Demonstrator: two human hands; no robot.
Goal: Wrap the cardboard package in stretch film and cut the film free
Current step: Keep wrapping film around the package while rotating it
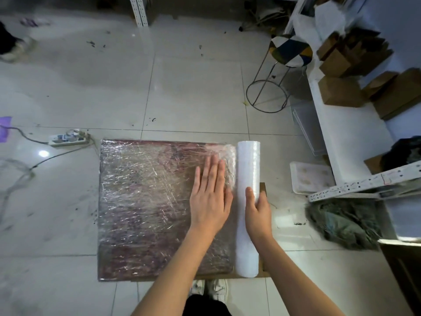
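Fingers [213, 169] of the left hand [209, 201] lie straight and together, flat on the film that covers the package [145, 208], pressing it down near the right edge and gripping nothing. The right hand [257, 209] curls over the roll of film [248, 201], thumb on its left side, the other fingers hidden behind it, so it holds the roll just beside the left hand.

The package lies flat on the tiled floor [182, 87] in front of the person's shoes [209, 289], a wide, thin slab. Its whole upper face shows shiny, wrinkled film, so the wrapping looks well advanced; how many layers are on, or whether the underside is covered, cannot be told. The roll lies along the right edge of the package, running near to far, and seems joined to the wrapping there, though the sheet between them is too clear to trace. A strip of bare cardboard [263, 190] shows just right of the roll. No knife or scissors can be seen. What appears left is to finish this pass and cut or tear the film free.
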